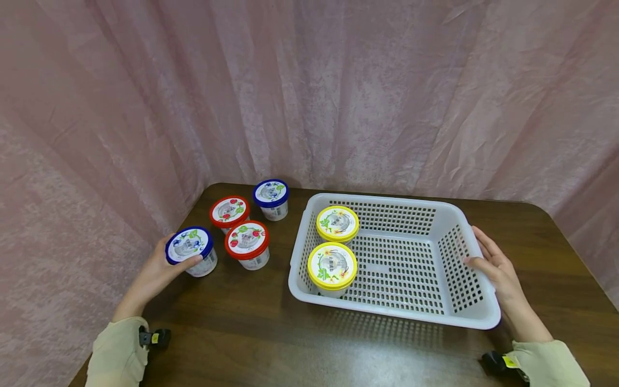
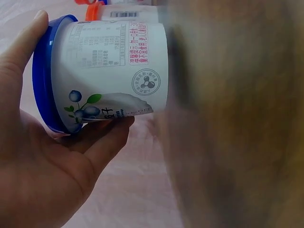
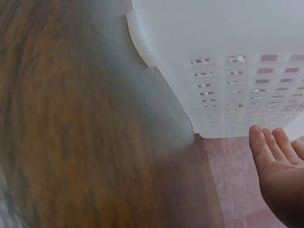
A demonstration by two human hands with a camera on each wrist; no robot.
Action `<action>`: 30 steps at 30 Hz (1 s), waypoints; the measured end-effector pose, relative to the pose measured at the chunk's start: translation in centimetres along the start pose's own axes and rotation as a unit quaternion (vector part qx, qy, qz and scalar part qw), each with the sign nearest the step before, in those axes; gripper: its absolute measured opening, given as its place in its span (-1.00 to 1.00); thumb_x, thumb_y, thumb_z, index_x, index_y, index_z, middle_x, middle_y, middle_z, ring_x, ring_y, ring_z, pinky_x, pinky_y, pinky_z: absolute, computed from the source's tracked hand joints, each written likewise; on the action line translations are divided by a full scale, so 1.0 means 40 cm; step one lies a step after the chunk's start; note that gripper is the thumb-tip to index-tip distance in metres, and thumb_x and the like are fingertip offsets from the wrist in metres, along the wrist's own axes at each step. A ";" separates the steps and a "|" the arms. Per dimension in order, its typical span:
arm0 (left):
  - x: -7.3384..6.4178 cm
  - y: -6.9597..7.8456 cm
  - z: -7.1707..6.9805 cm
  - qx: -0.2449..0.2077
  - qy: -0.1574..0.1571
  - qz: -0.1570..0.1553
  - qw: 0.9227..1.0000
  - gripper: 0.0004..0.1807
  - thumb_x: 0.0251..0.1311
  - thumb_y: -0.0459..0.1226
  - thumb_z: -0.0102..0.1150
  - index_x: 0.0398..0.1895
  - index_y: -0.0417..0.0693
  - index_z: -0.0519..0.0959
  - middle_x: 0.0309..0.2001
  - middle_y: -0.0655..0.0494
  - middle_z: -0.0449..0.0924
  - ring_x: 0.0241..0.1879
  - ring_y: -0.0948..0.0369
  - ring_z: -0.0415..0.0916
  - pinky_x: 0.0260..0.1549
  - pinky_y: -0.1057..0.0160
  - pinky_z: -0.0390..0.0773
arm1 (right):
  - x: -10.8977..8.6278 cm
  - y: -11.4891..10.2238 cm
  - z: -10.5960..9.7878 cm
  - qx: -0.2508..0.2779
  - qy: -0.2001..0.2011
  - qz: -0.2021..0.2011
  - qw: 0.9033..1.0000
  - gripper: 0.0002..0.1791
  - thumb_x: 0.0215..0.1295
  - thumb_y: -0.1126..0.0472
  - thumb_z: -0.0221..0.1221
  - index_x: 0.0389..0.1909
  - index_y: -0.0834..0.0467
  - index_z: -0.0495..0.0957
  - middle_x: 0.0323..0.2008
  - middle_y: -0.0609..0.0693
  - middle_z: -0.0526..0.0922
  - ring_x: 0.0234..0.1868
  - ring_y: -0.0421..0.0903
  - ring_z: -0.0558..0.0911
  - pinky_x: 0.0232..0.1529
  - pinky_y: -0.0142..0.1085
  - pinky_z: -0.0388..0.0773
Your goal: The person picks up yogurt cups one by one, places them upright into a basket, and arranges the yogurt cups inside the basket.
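Observation:
My left hand (image 1: 157, 271) grips a white tub with a blue lid (image 1: 191, 246), its thumb on the lid's near edge. Blueberries are printed on that tub's side (image 2: 111, 71) in the left wrist view. Close by stand two red-lidded tubs, one nearer (image 1: 247, 242) and one behind (image 1: 229, 212). On the right, my right hand (image 1: 500, 277) holds the end rim of a white plastic basket (image 1: 464, 269), thumb over the rim and fingers along the outside. Inside the basket's left end sit two yellow-lidded tubs, one nearer (image 1: 332, 267) and one farther (image 1: 337, 223).
Another blue-lidded tub (image 1: 271, 199) stands behind the red-lidded ones, left of the basket. Everything is on a dark wooden table (image 1: 232, 333). A pink curtain (image 1: 358, 97) hangs along the table's back and left side.

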State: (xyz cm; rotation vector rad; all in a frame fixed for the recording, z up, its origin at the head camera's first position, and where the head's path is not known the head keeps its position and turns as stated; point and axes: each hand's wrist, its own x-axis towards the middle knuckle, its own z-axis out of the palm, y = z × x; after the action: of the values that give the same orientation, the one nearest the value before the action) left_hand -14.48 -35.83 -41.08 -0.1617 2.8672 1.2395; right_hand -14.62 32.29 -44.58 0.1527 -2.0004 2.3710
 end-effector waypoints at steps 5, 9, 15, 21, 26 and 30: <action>0.008 0.024 -0.038 -0.005 0.021 0.027 0.999 0.14 0.26 0.01 0.35 0.55 -0.37 -0.18 0.39 -0.53 0.09 0.35 -0.37 0.12 0.24 -0.40 0.17 | 0.001 0.001 -0.003 -0.006 0.002 0.001 1.000 -0.22 0.45 0.47 0.02 0.60 -0.02 0.06 0.34 -0.23 0.33 0.02 -0.36 0.61 -0.17 -0.40 0.65; 0.018 0.058 -0.077 -0.009 0.031 0.030 0.999 0.16 0.26 0.03 0.35 0.57 -0.32 -0.22 0.42 -0.52 0.07 0.36 -0.37 0.11 0.25 -0.42 0.15 | 0.000 -0.001 -0.003 -0.013 0.002 0.002 1.000 -0.22 0.46 0.45 0.03 0.60 -0.03 0.06 0.35 -0.22 0.32 0.02 -0.36 0.61 -0.17 -0.40 0.65; 0.042 0.111 -0.141 0.021 0.047 0.039 0.998 0.20 0.24 0.07 0.35 0.60 -0.26 -0.27 0.42 -0.54 0.03 0.36 -0.42 0.08 0.24 -0.45 0.13 | 0.000 -0.004 -0.004 -0.018 -0.001 0.003 1.000 -0.23 0.47 0.43 0.04 0.61 -0.02 0.05 0.34 -0.21 0.32 0.01 -0.36 0.62 -0.17 -0.39 0.66; 0.062 0.157 -0.193 0.034 0.060 0.035 0.997 0.22 0.22 0.12 0.33 0.62 -0.15 -0.29 0.45 -0.50 0.04 0.37 -0.40 0.08 0.22 -0.47 0.15 | 0.001 -0.005 -0.004 -0.019 0.003 0.010 1.000 -0.23 0.47 0.42 0.03 0.61 -0.03 0.04 0.34 -0.22 0.32 0.00 -0.35 0.62 -0.19 -0.38 0.66; 0.079 0.187 -0.215 0.025 0.065 0.036 0.997 0.22 0.21 0.14 0.34 0.63 -0.07 -0.29 0.48 -0.44 0.04 0.39 -0.35 0.08 0.23 -0.44 0.15 | 0.000 -0.003 -0.003 -0.022 0.000 0.010 1.000 -0.23 0.47 0.42 0.03 0.61 -0.03 0.04 0.32 -0.23 0.33 0.00 -0.35 0.62 -0.19 -0.38 0.66; 0.100 0.213 -0.210 0.027 0.063 0.039 0.997 0.25 0.18 0.18 0.35 0.63 -0.06 -0.28 0.46 -0.42 0.09 0.39 -0.32 0.11 0.22 -0.42 0.17 | 0.000 -0.004 -0.001 -0.022 0.001 0.006 1.000 -0.23 0.47 0.43 0.03 0.61 -0.02 0.04 0.32 -0.23 0.33 0.00 -0.35 0.62 -0.20 -0.37 0.67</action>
State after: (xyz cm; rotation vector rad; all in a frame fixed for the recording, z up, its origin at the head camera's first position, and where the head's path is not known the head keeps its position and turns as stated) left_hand -19.09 -36.53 -29.35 -0.1334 3.0375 1.2053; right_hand -14.62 32.34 -44.43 0.1362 -2.0560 2.3319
